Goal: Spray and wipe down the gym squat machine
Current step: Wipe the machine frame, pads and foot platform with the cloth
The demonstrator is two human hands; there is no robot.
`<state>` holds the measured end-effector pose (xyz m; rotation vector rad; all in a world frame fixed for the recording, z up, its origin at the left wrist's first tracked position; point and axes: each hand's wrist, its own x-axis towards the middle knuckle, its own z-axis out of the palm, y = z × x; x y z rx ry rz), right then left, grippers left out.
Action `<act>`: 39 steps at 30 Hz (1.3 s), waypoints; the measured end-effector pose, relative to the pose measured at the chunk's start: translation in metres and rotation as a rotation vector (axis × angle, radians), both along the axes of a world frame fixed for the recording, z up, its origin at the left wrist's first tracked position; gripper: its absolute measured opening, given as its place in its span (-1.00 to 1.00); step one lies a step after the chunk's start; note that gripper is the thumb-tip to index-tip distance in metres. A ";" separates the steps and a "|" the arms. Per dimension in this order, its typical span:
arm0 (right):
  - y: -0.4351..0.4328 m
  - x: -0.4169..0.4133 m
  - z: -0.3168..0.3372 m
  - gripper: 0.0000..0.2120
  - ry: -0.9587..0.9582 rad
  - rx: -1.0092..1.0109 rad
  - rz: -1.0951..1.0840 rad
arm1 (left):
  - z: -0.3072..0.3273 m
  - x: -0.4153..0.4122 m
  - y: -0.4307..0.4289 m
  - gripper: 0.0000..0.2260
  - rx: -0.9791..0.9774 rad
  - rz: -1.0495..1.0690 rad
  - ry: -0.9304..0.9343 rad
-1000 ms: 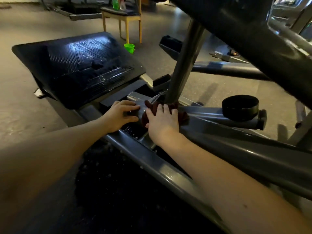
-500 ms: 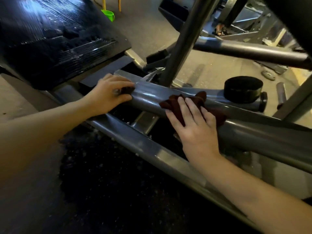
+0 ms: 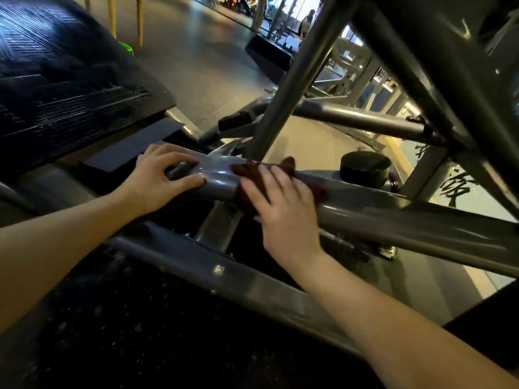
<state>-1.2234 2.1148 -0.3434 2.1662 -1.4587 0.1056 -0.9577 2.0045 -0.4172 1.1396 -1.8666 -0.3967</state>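
Observation:
The squat machine's thick grey tube [image 3: 407,217] runs from centre to right, low over the floor. A dark red cloth [image 3: 247,178] is draped over this tube. My right hand [image 3: 283,209] lies flat on the cloth with straight, spread fingers and presses it against the tube. My left hand [image 3: 160,181] grips the left end of the same tube, fingers over the top and thumb on the near side. The tube surface between my hands shines wet. No spray bottle is in sight.
The black ribbed foot plate [image 3: 64,80] rises at upper left. A slanted grey post [image 3: 295,80] climbs from the tube. A black round stopper [image 3: 365,167] sits behind the tube on the right. A lower grey rail [image 3: 224,276] crosses in front; yellow chair legs [image 3: 126,21] stand far back.
My right hand slid the cloth right along the tube, away from the post's base, then back a little left. My left hand kept its hold. The camera moved closer and tilted up.

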 end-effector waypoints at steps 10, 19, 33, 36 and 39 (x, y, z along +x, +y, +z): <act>-0.040 0.001 0.064 -0.52 -0.191 0.321 -0.396 | -0.022 0.029 -0.008 -0.39 0.064 -0.038 0.054; -0.120 0.125 0.040 -0.54 -0.063 0.580 -0.297 | -0.051 0.049 -0.002 -0.36 0.195 -0.039 0.138; 0.012 0.028 0.009 -0.50 -0.582 -0.186 -0.869 | -0.028 0.024 -0.008 -0.54 0.272 -0.044 0.248; 0.009 0.068 -0.004 -0.45 -1.056 -0.306 -0.970 | -0.029 0.015 0.006 -0.65 0.326 0.038 0.289; -0.018 0.132 -0.013 -0.42 -1.364 -0.418 -0.873 | -0.027 0.013 0.013 -0.64 0.371 0.075 0.306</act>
